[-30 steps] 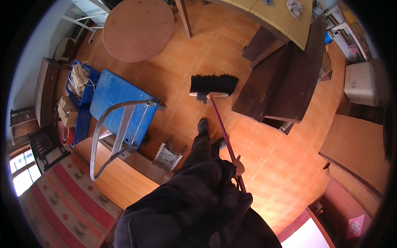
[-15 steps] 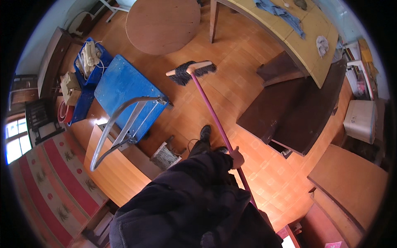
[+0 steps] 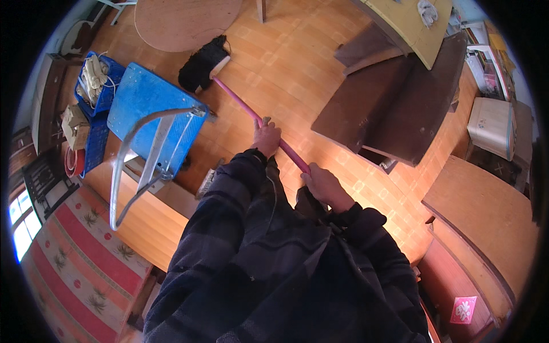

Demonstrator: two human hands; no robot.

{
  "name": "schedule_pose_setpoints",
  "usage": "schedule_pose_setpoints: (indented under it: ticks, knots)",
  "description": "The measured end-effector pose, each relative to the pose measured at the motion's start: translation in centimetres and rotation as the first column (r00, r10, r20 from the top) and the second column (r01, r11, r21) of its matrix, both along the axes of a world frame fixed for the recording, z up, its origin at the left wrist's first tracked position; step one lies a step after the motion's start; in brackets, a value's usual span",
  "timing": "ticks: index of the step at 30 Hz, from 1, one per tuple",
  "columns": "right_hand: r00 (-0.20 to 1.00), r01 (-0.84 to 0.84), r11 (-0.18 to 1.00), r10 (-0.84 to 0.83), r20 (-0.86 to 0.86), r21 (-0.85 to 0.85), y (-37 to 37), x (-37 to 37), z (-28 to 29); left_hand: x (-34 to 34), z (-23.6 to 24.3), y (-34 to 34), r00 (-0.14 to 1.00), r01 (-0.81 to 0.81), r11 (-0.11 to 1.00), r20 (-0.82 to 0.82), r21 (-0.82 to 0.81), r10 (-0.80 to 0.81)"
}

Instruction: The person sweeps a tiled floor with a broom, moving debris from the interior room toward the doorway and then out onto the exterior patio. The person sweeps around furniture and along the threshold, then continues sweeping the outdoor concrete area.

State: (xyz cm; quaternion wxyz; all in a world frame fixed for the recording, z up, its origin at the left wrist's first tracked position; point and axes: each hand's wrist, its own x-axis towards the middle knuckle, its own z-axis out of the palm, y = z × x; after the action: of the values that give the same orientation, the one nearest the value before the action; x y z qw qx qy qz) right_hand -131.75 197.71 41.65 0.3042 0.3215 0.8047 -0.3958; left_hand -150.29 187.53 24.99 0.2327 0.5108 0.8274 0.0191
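Note:
A long-handled broom (image 3: 236,100) with a pink stick slants from my hands toward the far left. Its dark bristles (image 3: 200,64) are at the floor between the round table and the blue board, with a pale strip of the head showing. My left hand (image 3: 267,138) is wrapped round the middle of the stick. Closer to my body, my right hand (image 3: 325,186) grips the handle near its end. Both forearms are in dark sleeves.
A blue board with a bent metal frame (image 3: 157,108) stands at left beside blue crates (image 3: 103,103). Right are tipped dark brown furniture (image 3: 389,108), a yellow table (image 3: 420,37) and wooden panels (image 3: 480,217). A round tabletop (image 3: 186,23) is at the back, a striped bed (image 3: 86,257) lower left.
The broom head has swung left and its bristles have turned. Both hands now show on the stick, where only one was visible before. My view has shifted slightly.

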Motion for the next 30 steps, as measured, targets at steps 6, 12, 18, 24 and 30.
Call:
schedule_pose_setpoints:
  ticks: [6,12,18,24,30]
  knots:
    - [0.988,-0.058,0.969,0.09,-0.124,0.239,3.7,9.3,1.6,9.4,0.2,4.7,0.995,-0.095,0.993,0.025,0.071,0.094]
    - [0.995,-0.033,0.959,0.058,-0.083,0.283,6.3,22.6,3.7,22.9,0.5,9.0,0.996,-0.023,0.992,0.094,0.126,0.011]
    - [0.976,0.219,0.976,-0.219,0.014,0.001,5.2,34.3,6.4,34.3,1.7,8.2,0.981,0.064,0.965,0.164,0.253,-0.108]
    - [0.934,0.335,0.896,-0.274,0.232,-0.292,1.3,40.3,7.6,37.8,1.4,3.4,0.961,0.227,0.961,0.127,0.155,-0.247]
    - [0.946,0.283,0.872,-0.183,0.269,-0.399,-3.3,43.2,8.9,41.9,1.8,-2.6,0.959,0.251,0.961,0.102,0.116,-0.263]
